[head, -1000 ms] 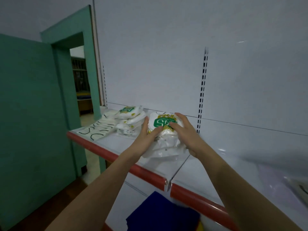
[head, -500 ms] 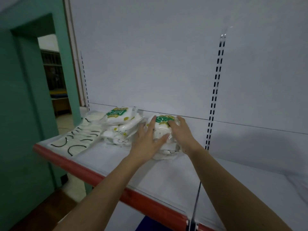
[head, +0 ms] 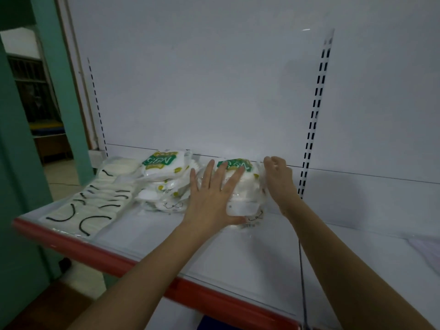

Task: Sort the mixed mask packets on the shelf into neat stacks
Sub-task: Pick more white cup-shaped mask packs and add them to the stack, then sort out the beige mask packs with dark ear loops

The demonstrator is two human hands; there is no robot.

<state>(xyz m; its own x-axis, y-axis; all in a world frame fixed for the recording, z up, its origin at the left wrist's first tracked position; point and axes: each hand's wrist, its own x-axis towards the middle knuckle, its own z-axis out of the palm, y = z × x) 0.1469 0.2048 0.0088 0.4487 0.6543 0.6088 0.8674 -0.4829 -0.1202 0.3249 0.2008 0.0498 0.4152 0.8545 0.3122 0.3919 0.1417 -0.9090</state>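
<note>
Two packet stacks (head: pixel 164 182) (head: pixel 242 186) side by side on shelf (head: pixel 250 253).

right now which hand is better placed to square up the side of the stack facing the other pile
Left. The left hand lies flat on that side of the right stack; the right hand is at its far back corner.

White shelf (head: pixel 238 253) bears two packet stacks (head: pixel 164 182) and flat masks (head: pixel 88 210).

Two bare forearms enter frame from lower edge, uncovered from elbow to wrist; no sleeves reach into view. Left hand (head: pixel 209 201) and right hand (head: pixel 278 179) ungloved, slender fingers, short plain nails. Wrists bare, fingers unadorned.
</note>
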